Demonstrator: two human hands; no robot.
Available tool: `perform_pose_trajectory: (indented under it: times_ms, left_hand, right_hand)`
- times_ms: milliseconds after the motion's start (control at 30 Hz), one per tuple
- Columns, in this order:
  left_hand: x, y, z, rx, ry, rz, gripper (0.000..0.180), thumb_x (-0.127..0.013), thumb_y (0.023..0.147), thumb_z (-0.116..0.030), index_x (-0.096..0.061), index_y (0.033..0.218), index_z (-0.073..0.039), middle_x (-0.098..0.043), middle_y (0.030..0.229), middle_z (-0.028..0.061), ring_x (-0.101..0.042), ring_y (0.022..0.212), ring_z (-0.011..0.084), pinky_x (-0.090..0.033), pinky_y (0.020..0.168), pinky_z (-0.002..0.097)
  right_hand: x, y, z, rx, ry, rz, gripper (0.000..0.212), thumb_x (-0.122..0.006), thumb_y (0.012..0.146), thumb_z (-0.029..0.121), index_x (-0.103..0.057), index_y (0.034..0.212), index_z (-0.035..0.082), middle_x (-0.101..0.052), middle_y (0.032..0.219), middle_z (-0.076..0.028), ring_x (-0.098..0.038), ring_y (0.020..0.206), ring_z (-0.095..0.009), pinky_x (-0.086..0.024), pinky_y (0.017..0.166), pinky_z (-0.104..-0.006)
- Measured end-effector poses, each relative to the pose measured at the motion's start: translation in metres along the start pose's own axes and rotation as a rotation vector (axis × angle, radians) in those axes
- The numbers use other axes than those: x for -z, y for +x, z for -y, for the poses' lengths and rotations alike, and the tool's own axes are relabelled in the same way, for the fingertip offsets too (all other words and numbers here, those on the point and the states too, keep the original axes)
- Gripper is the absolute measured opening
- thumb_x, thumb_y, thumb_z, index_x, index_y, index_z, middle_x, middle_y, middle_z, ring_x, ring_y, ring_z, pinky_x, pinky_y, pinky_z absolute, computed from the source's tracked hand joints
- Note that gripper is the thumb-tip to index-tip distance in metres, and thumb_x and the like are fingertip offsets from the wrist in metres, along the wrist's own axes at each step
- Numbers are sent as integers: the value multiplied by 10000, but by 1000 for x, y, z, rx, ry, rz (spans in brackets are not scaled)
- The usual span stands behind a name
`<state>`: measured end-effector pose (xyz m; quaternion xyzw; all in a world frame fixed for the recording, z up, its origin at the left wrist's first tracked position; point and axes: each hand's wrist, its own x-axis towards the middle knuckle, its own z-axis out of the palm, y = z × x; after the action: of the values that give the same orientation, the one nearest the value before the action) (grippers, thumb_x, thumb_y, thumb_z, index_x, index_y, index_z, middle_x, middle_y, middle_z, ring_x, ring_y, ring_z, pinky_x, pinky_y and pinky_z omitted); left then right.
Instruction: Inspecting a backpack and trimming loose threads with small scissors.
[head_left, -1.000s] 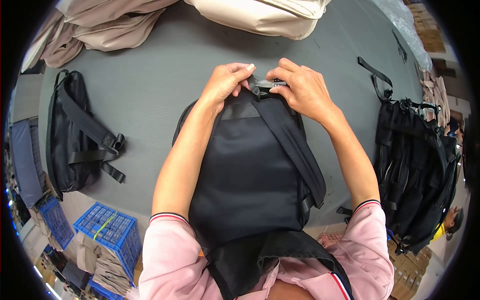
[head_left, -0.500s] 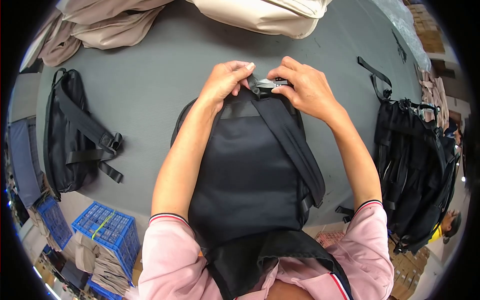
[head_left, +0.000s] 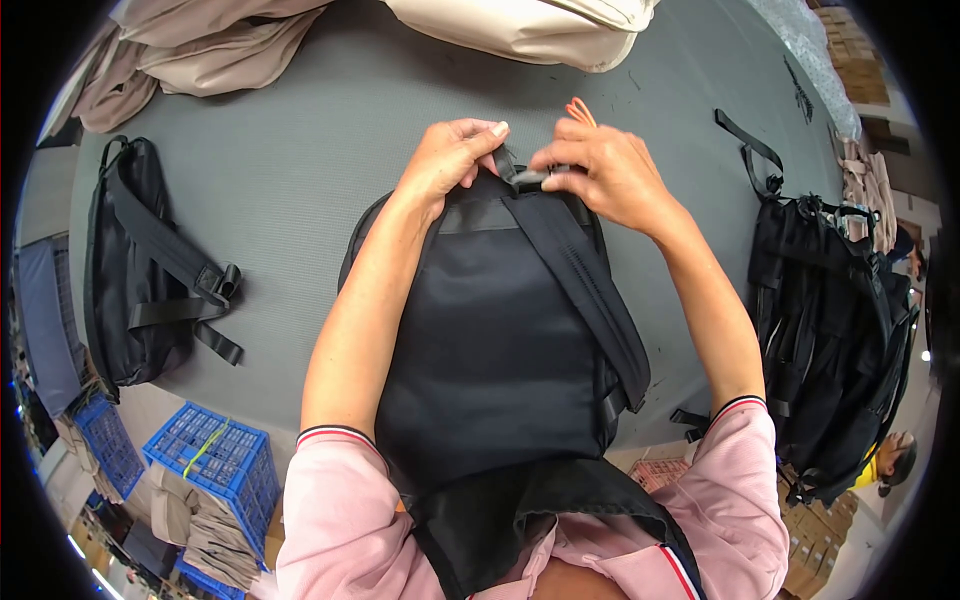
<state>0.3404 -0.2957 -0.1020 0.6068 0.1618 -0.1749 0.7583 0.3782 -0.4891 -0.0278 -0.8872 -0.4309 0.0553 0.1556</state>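
Black fabric backpack flat on grey worktop, straps up for access; left hand closed, steadying top edge; right hand pinching small grey buckle

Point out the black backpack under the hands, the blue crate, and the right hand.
black backpack [head_left: 500, 350]: head view, middle of back panel.
blue crate [head_left: 215, 455]: head view, lattice top.
right hand [head_left: 600, 175]: head view, back of hand.
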Motion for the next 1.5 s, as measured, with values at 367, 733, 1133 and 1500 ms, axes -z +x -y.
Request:
perform_pose_trajectory:
  times_ms: [367, 733, 1133, 1500]
  left_hand:
    - [-1, 3, 1, 2, 13, -6, 351, -658, 867, -308, -659, 1053, -11, -572, 645, -14, -340, 466, 24, -269, 457, 174]
    - [1, 1, 0, 8, -3, -7, 331, -655, 872, -289, -658, 1048, -9, -567, 650, -12, -340, 465, 26, -277, 457, 172]
    - [-1, 1, -1, 12, -18, -28, 330, -666, 868, -292, -656, 1027, -4, -561, 648, -10, -339, 459, 18, -270, 452, 169]
    - [19, -1, -3, -49, -441, -39, 425, -518, 954, -322, -571, 1179, 34, -667, 978, 115, -584, 797, 122, -461, 794, 256]
  right_hand:
    - [-16, -7, 8, -162, 149, -73, 183, -682, 778, 145, -660, 958, 126, -565, 860, -20, -592, 763, -261, -473, 687, -382]
    - [-19, -19, 20, -166, 65, -174, 202, -705, 751, 136, -660, 948, 139, -557, 864, -24, -592, 723, -263, -480, 665, -377]
    - [-33, -27, 30, -197, 52, -288, 201, -710, 745, 112, -646, 935, 102, -538, 827, -44, -615, 650, -265, -474, 545, -395]
    - [-44, -16, 13, -385, 295, -320, 222, -705, 766, 124, -639, 973, 81, -569, 882, -57, -613, 735, -243, -489, 631, -363]
